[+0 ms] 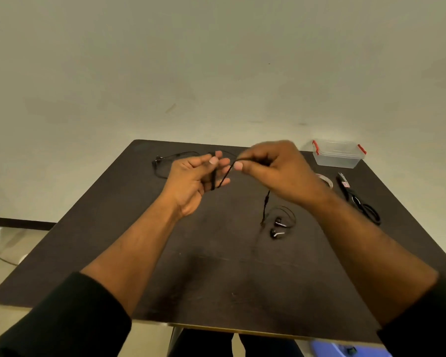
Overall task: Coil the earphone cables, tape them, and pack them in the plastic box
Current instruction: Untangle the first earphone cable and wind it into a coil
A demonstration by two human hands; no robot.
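Observation:
Over the dark table, my left hand holds part of a black earphone cable against its fingers. My right hand pinches the same cable a little to the right. From the right hand the cable hangs down to two earbuds lying on the table. A second black earphone set lies loose at the far left of the table. The clear plastic box with red clips stands at the far right corner, lid on.
A roll of clear tape lies just behind my right wrist. Black-handled scissors lie near the right edge. A wall rises right behind the table. Cables and a plug sit on the floor at the left.

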